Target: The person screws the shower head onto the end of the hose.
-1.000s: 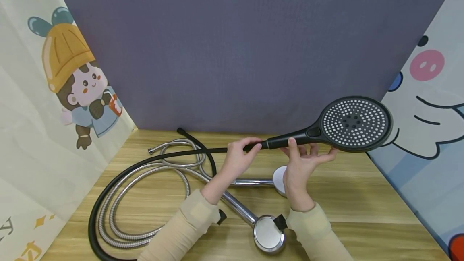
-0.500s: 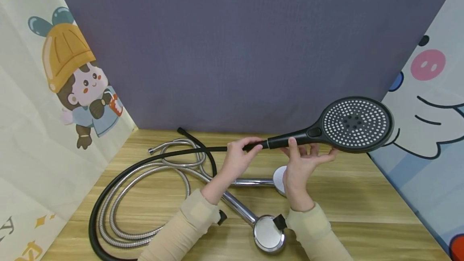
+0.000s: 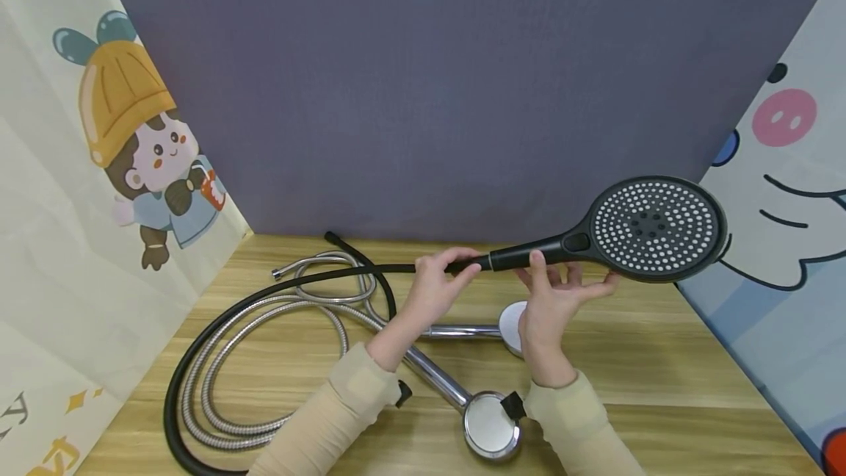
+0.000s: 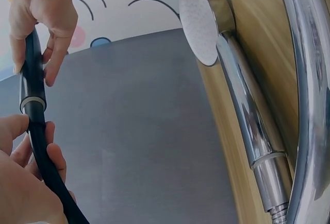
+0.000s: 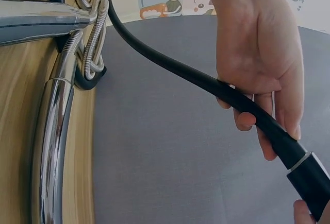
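A black shower head (image 3: 654, 226) with a round face of pale nozzles is held above the table, its handle (image 3: 529, 255) pointing left. My right hand (image 3: 551, 307) grips that handle from below, thumb in front. Just left of the joint, my left hand (image 3: 439, 285) pinches the end of the black hose (image 3: 330, 278). In the left wrist view, hose and handle meet at a thin pale ring (image 4: 33, 100). The right wrist view shows the left fingers wrapped around the black hose (image 5: 180, 69), which runs down into a loop on the table.
Two chrome shower heads lie on the wooden table (image 3: 628, 358): one face-down in front (image 3: 491, 424), one behind (image 3: 512, 325), partly hidden by the right hand. Coiled silver hoses (image 3: 198, 388) spread at left inside the black loop. A grey panel (image 3: 423, 94) stands at the back.
Both hands keep their hold on the shower head and hose. The shower head has shifted very slightly to the right in the head view.
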Motion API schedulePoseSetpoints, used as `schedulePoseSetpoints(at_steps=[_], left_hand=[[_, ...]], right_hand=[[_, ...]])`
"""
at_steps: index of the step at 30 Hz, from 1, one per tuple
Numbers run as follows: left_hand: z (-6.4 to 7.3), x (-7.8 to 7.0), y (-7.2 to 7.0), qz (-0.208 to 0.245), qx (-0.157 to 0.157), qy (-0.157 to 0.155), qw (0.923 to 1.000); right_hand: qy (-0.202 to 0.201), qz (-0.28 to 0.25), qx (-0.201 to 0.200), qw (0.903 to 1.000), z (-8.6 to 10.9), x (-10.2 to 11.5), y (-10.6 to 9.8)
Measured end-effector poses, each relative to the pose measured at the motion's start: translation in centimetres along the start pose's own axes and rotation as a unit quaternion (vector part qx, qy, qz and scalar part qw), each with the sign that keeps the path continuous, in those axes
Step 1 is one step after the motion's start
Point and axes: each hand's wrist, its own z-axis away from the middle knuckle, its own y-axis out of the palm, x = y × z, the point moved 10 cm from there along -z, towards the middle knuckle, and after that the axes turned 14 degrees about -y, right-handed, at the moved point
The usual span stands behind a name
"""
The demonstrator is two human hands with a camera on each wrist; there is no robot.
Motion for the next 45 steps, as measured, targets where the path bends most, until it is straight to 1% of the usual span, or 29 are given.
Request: schedulePoseSetpoints(at_steps=[6,10,15,17,19,23,26,29,34,36,39,43,45], left_hand=[[0.0,-0.4,0.1,-0.014,0.01,0.014,0.9997],[0.0,-0.7,0.3,-0.025,0.03,0.024,0.999],[-0.3,-1.2,0.3,-0.04,0.046,0.04,0.9973],[-0.5,-1.3,0.4,-0.036,0.056,0.042,0.9969],[-0.8,-1.2,0.5,-0.033,0.071,0.037,0.9963],[-1.4,-0.6,0.9,-0.03,0.103,0.012,0.9941],[-1.8,-0.3,1.0,-0.034,0.112,-0.004,0.9931],[-2.0,-0.3,0.8,-0.037,0.106,-0.006,0.9936],[-1.9,-0.3,0.7,-0.031,0.09,0.005,0.9954],[-1.9,-0.3,0.6,-0.027,0.084,0.014,0.996],[-1.7,-0.6,0.6,-0.026,0.071,0.038,0.9964],[-1.3,-1.0,0.5,-0.042,0.045,0.065,0.996],[-1.1,-0.9,0.4,-0.051,0.032,0.071,0.9957]], right_hand=[[0.006,0.001,-0.004,1.0,-0.1,0.0,-0.2],[0.008,0.004,-0.007,0.9999,-0.1,0.0,-0.2],[0.001,-0.001,0.003,1.0,-0.2,0.2,-0.1],[0.0,-0.001,0.005,1.0,-0.2,0.3,0.0],[0.0,-0.003,0.006,1.0,-0.2,0.3,0.1],[0.0,-0.01,0.013,0.9999,-0.2,0.3,0.3],[-0.001,-0.013,0.016,0.9998,-0.3,0.3,0.4],[-0.002,-0.016,0.018,0.9997,-0.3,0.3,0.4],[-0.007,-0.027,0.023,0.9993,-0.3,0.4,0.6],[-0.006,-0.029,0.024,0.9993,-0.3,0.4,0.6],[-0.006,-0.03,0.024,0.9992,-0.4,0.4,0.7],[-0.005,-0.029,0.021,0.9993,-0.4,0.4,0.7],[-0.004,-0.028,0.019,0.9994,-0.4,0.4,0.6]])
